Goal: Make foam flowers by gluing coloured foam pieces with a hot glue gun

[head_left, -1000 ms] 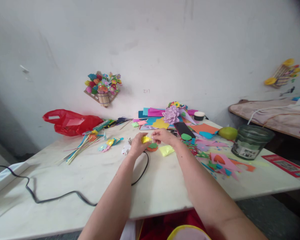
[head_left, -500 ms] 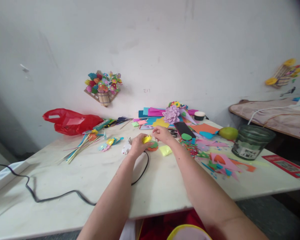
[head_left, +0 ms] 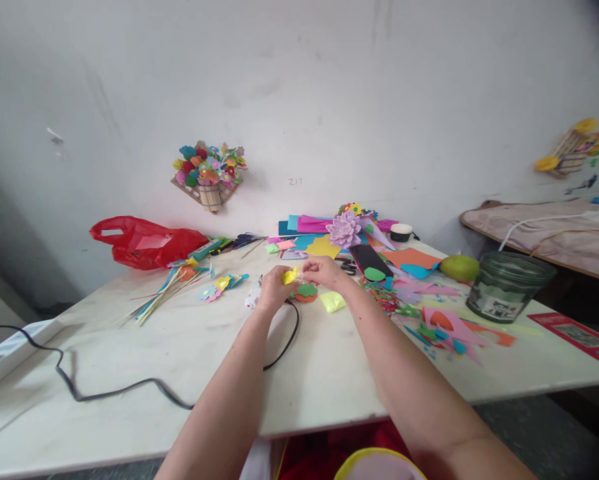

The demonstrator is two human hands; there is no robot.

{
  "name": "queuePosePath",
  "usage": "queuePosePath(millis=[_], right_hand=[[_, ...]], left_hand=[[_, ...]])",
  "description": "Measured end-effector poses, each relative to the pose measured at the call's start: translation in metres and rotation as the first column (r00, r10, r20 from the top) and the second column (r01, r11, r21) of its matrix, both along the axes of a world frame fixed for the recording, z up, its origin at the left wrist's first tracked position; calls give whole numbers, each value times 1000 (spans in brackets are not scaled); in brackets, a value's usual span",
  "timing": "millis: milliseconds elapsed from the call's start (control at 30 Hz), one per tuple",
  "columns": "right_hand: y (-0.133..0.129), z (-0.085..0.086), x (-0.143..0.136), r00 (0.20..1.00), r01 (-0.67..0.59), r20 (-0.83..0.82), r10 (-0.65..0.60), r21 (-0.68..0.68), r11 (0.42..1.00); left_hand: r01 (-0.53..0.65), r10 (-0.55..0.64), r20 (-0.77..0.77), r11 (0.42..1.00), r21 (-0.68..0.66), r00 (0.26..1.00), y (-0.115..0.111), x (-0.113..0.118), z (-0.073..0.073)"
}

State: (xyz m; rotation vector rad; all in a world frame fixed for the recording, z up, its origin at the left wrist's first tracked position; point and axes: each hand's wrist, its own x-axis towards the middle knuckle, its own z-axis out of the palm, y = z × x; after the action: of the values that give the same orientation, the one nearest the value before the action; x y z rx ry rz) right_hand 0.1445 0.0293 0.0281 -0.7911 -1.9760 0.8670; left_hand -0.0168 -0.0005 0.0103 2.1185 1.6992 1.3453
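Here's the left hand point(head_left: 274, 288), its grip pinching a small yellow piece point(head_left: 290, 275) between thumb and fingers, with the piece poking out on the side facing the other hand. And right up against it comes the right hand point(head_left: 325, 271), fingertips gathered at a pale bit by the yellow piece's edge; too small to tell whether that grip is closed on it! All this sits over the middle of the tabletop point(head_left: 324, 390), well in from the near edge.

Just below the fingers, an orange-and-green paper cutout point(head_left: 306, 292); a bright yellow sheet point(head_left: 333, 302) lies under the right wrist. Close beside the left hand, a white object point(head_left: 252, 293), partly hidden.

Out toward the far edge, a purple flower point(head_left: 344, 229) and a dark rectangular slab point(head_left: 364, 255). Over at the left, a red plastic bag point(head_left: 152, 245) slumps near that same far edge.

Now the writing! Along the right edge stands a green jar point(head_left: 509, 287), its label point(head_left: 499, 307) printed in dark, unreadable marks. Nearer the right corner, a red card point(head_left: 576, 339) carries a square code, lettering blurred. And up on the wall point(head_left: 299, 100), handwritten: "217".
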Motion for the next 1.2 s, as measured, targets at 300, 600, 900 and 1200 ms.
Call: queuePosePath(millis=[300,600,900,1200], right_hand=[[-1,-2,-5,970,169,146,-197,187,968],[2,-1,-2,992,109,45,-115,113,988],[-3,4,2,999,7,-54,-10,-53,999],[-2,2,-7,979,115,-157,-127,-85,990]], left_hand=[[-3,3,-65,1000,0,998,-1,3,0],[94,-94,-20,996,-1,995,-6,5,2],[76,-76,10,997,1,997,-3,-2,0],[63,-62,51,998,-17,997,0,-1,-3]])
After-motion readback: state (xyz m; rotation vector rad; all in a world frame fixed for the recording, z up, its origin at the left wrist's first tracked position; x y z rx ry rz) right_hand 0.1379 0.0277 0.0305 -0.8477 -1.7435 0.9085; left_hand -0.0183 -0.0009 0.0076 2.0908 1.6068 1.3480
